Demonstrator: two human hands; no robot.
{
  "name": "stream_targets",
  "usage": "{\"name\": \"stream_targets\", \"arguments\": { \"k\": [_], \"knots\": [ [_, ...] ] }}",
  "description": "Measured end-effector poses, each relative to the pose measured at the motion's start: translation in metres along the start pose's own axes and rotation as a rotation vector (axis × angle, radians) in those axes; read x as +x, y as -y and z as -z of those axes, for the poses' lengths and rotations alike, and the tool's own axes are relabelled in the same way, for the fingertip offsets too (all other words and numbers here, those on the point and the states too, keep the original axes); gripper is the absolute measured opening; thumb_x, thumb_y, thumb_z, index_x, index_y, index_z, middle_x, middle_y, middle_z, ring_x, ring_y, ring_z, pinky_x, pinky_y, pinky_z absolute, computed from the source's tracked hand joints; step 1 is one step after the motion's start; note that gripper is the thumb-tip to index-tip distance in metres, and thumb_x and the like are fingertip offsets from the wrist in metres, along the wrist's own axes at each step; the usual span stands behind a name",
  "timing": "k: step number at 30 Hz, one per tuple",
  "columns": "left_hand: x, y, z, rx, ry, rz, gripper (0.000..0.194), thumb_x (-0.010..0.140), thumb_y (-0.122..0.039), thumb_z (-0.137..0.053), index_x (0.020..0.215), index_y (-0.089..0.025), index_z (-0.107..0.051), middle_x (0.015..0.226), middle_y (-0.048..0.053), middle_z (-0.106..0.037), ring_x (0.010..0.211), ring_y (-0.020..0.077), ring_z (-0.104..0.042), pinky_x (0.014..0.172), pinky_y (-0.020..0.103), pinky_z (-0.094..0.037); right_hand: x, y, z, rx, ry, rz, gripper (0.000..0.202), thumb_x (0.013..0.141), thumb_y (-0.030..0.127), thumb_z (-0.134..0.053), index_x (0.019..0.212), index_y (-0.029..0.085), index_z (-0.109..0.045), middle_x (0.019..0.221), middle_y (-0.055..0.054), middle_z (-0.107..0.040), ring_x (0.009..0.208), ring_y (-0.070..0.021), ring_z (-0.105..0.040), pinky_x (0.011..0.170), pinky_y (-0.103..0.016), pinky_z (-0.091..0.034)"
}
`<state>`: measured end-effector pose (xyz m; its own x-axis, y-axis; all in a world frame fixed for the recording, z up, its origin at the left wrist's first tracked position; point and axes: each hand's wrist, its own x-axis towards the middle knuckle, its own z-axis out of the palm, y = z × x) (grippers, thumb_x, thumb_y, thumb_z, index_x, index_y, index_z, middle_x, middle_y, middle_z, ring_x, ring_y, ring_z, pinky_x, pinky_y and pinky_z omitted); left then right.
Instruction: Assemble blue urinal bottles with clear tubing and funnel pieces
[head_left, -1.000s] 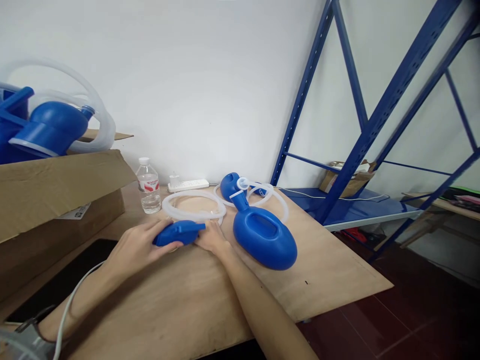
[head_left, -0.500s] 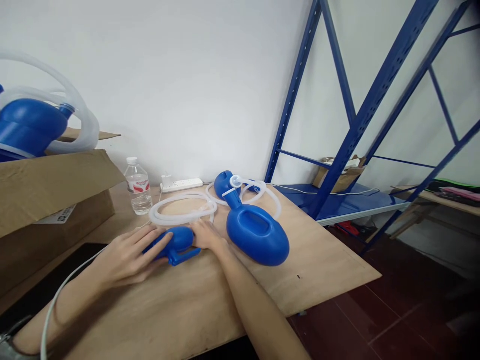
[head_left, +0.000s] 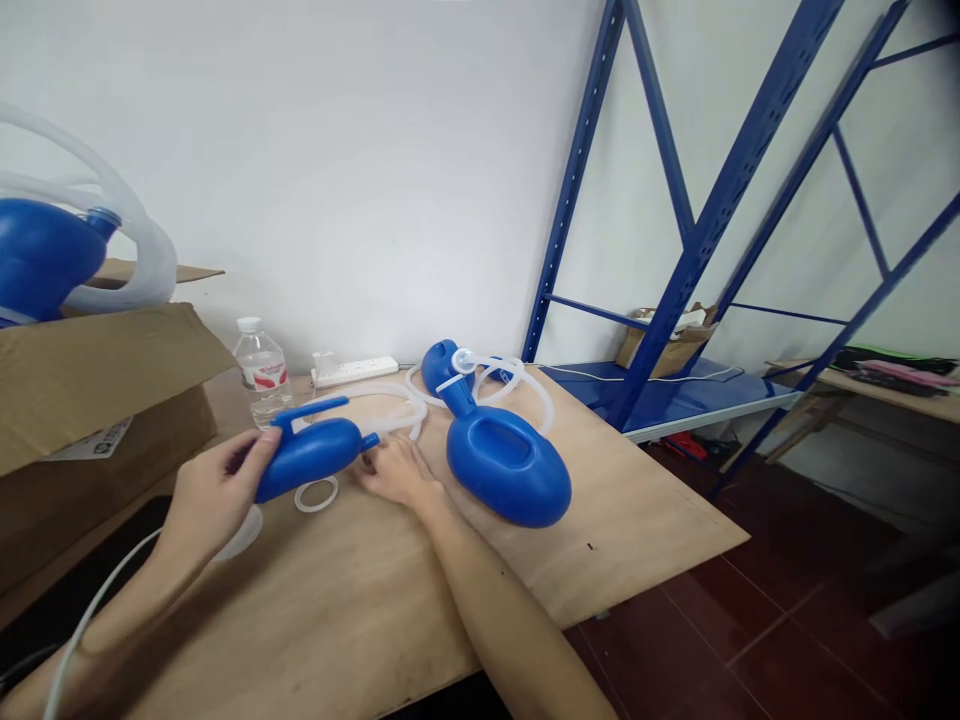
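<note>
My left hand grips a blue plastic urinal head, thumb on top, around its wide left end. A straight blue handle runs along its upper side, and its narrow spout points right. Close by the spout is my right hand, its fingers curled in; whatever they hold is hidden. A coiled translucent hose lies just behind that hand. On the table, a thin white ring rests below the blue head. A translucent disc shows partly behind my left wrist.
Right of my hands lies a blue urinal bottle with another head and hose behind it. A water bottle and white power strip stand by the wall. A cardboard box fills the left; a blue shelf rack stands right.
My left hand has turned the blue head over, so its handle now lies on the upper side and its spout shows. The white ring and translucent disc have come into sight.
</note>
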<state>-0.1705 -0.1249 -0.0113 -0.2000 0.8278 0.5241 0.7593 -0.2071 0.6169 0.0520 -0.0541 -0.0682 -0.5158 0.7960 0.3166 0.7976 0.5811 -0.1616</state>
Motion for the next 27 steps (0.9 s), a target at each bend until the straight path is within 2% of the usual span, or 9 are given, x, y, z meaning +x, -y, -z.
{"name": "stream_targets", "arguments": {
  "k": [3, 6, 9, 11, 14, 16, 18, 20, 27],
  "knots": [
    [-0.002, 0.006, -0.010, 0.201, 0.012, -0.141, 0.047, 0.094, -0.060, -0.046, 0.095, -0.021, -0.073, 0.074, 0.004, -0.074, 0.065, 0.0248, -0.068, 0.060, 0.032, -0.047, -0.008, 0.005, 0.000, 0.004, -0.057, 0.121, 0.048, 0.092, 0.051, -0.065, 0.119, 0.012, -0.067, 0.126, -0.017, -0.066, 0.124, -0.0300, -0.056, 0.109, -0.041, -0.041],
    [-0.002, 0.019, -0.019, 0.258, 0.001, -0.194, 0.047, 0.096, -0.060, -0.044, 0.107, -0.022, -0.070, 0.094, 0.008, -0.078, 0.077, 0.0268, -0.072, 0.063, 0.032, -0.049, -0.020, 0.005, 0.016, 0.007, -0.070, 0.164, 0.060, 0.089, 0.051, -0.069, 0.134, 0.011, -0.059, 0.134, -0.018, -0.061, 0.127, -0.0312, -0.052, 0.106, -0.043, -0.043],
    [-0.001, 0.031, -0.027, 0.237, 0.061, -0.205, 0.048, 0.098, -0.060, -0.043, 0.112, -0.022, -0.067, 0.107, 0.009, -0.078, 0.089, 0.0283, -0.074, 0.070, 0.032, -0.052, -0.025, -0.002, 0.055, 0.028, -0.133, 0.084, 0.029, 0.101, 0.037, -0.056, 0.122, 0.021, -0.067, 0.118, -0.010, -0.069, 0.113, -0.0244, -0.061, 0.098, -0.036, -0.047],
    [-0.002, 0.034, -0.032, 0.201, 0.134, -0.228, 0.047, 0.100, -0.058, -0.039, 0.114, -0.021, -0.065, 0.113, 0.009, -0.076, 0.095, 0.0280, -0.074, 0.076, 0.033, -0.054, -0.022, -0.013, 0.090, -0.018, -0.265, -0.030, 0.030, 0.105, 0.035, -0.045, 0.115, 0.021, -0.069, 0.112, -0.010, -0.071, 0.109, -0.0250, -0.061, 0.097, -0.037, -0.046],
    [-0.005, 0.037, -0.042, 0.162, 0.154, -0.242, 0.049, 0.104, -0.051, -0.031, 0.124, -0.017, -0.060, 0.124, 0.014, -0.071, 0.109, 0.0306, -0.071, 0.090, 0.040, -0.054, -0.015, -0.038, 0.135, -0.170, -0.373, -0.255, 0.031, 0.101, 0.038, -0.054, 0.121, 0.019, -0.068, 0.125, -0.015, -0.067, 0.123, -0.0329, -0.054, 0.104, -0.046, -0.040],
    [-0.006, 0.040, -0.049, 0.181, 0.082, -0.224, 0.054, 0.103, -0.047, -0.031, 0.136, -0.011, -0.052, 0.132, 0.021, -0.065, 0.117, 0.0355, -0.066, 0.096, 0.048, -0.052, -0.016, -0.056, 0.149, -0.179, -0.258, -0.389, 0.053, 0.096, 0.053, -0.060, 0.136, 0.018, -0.059, 0.132, -0.020, -0.063, 0.127, -0.0381, -0.053, 0.104, -0.050, -0.039],
    [-0.007, 0.044, -0.055, 0.195, 0.005, -0.227, 0.058, 0.103, -0.043, -0.032, 0.147, -0.007, -0.041, 0.139, 0.025, -0.059, 0.123, 0.0383, -0.061, 0.101, 0.053, -0.049, -0.022, -0.068, 0.148, -0.084, -0.031, -0.473, 0.071, 0.095, 0.064, -0.055, 0.147, 0.016, -0.049, 0.128, -0.022, -0.066, 0.119, -0.0380, -0.061, 0.098, -0.047, -0.044],
    [-0.008, 0.045, -0.059, 0.180, -0.043, -0.259, 0.060, 0.101, -0.040, -0.034, 0.151, -0.006, -0.035, 0.142, 0.025, -0.055, 0.128, 0.0382, -0.056, 0.106, 0.054, -0.045, -0.032, -0.073, 0.140, -0.077, 0.079, -0.461, 0.078, 0.095, 0.062, -0.055, 0.154, 0.014, -0.039, 0.126, -0.023, -0.068, 0.114, -0.0379, -0.065, 0.092, -0.044, -0.046],
    [-0.015, 0.034, -0.064, 0.257, -0.061, -0.433, 0.051, 0.096, -0.026, -0.042, 0.145, -0.013, -0.043, 0.148, 0.023, -0.046, 0.136, 0.0396, -0.044, 0.108, 0.056, -0.042, -0.055, -0.058, 0.139, 0.075, 0.093, -0.154, 0.054, 0.085, 0.058, -0.072, 0.126, 0.023, -0.068, 0.114, -0.010, -0.075, 0.101, -0.0295, -0.071, 0.082, -0.033, -0.048]
  ]
}}
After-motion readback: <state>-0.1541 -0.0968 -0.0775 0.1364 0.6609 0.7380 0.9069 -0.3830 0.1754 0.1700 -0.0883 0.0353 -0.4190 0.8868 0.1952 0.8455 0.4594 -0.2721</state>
